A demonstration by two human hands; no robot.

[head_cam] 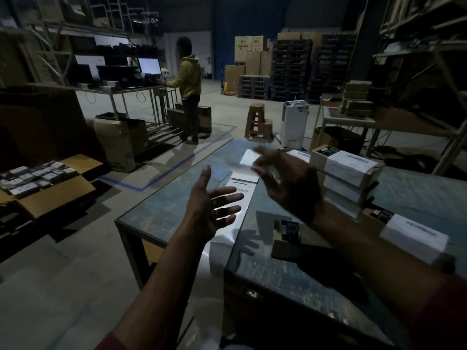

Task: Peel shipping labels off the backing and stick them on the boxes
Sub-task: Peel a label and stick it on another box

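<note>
Both hands hover above the table point(161, 213) in the middle of the frame, holding nothing: the left hand point(209, 205) has its palm up and fingers spread wide, and the right hand point(285, 178) is blurred with fingers loosely splayed. The strip of labels point(240, 195) lies beneath them, its long axis running from the table's near edge toward the upper right. A stack of labelled boxes point(348, 173) stands just right of the right hand.

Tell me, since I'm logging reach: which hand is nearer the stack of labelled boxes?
Right. The right hand hovers open just left of the stack of labelled boxes, blurred; the left hand is farther left, open over the strip of labels.
</note>
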